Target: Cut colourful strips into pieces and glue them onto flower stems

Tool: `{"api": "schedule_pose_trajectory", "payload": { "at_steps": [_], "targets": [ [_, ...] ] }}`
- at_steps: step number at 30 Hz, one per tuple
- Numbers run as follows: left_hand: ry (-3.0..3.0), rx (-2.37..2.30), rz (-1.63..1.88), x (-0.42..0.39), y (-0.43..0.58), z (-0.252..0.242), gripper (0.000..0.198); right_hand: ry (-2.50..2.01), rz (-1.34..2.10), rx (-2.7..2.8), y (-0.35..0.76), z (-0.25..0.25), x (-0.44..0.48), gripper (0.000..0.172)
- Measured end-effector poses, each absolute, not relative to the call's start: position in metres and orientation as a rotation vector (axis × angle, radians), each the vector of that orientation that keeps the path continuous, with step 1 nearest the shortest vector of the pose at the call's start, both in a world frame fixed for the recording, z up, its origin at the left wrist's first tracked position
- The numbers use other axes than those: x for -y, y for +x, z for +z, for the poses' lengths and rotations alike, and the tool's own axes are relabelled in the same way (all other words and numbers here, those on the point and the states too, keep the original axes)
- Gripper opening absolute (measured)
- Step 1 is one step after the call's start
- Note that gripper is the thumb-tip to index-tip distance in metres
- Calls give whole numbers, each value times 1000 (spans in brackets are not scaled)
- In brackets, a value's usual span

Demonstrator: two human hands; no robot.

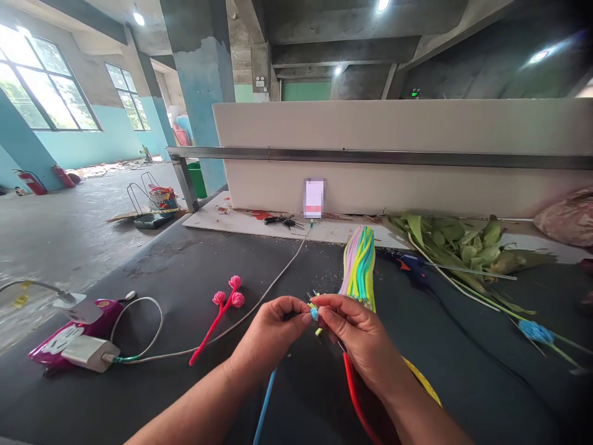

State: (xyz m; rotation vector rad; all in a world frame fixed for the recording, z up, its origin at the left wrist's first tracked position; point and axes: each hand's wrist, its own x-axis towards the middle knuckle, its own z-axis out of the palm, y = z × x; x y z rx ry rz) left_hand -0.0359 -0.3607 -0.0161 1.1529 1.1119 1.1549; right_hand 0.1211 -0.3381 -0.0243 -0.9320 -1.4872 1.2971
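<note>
Together, left hand [271, 334] and right hand [359, 337] pinch a blue stem [265, 402] running nearward.

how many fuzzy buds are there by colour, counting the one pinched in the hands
pink buds: 3
blue buds: 2
total: 5

Big windows [46, 86] pour daylight onto a bare concrete floor [69, 228]. Teal-painted walls [115, 139] and a rough concrete pillar [201, 80] stand beyond the dark worktable [463, 383], backed by a white partition [417, 123]; ceiling lamps [139, 18] glow.
</note>
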Motion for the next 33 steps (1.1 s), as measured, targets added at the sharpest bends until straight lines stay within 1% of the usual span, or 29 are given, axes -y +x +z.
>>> {"api": "schedule_pose_trajectory", "payload": {
  "at_steps": [4,8,13,16,19,22,26,33],
  "targets": [
    [1109,-1083,1160,360,-37,-17,26,-949,1120,1686,122,-22,335,15],
    [1092,-1050,1144,360,-35,-20,29,-864,793,1818,121,-26,334,8],
    [1011,-1056,1122,362,-32,-20,31,-823,339,1869,120,-33,335,11],
    [1036,-1083,1123,362,-31,-22,27,-811,190,1870,119,-35,337,11],
    [1075,-1105,1125,362,-30,-26,23,-874,256,1836,116,-37,339,8],
    [1084,-1114,1133,362,-29,-29,21,-962,470,1766,114,-39,340,5],
    [1081,-1144,1133,362,-27,-27,21,-1053,695,1698,113,-39,339,7],
    [1063,-1065,1151,364,-24,-25,25,-1026,754,1641,113,-41,340,10]
  ]
}}
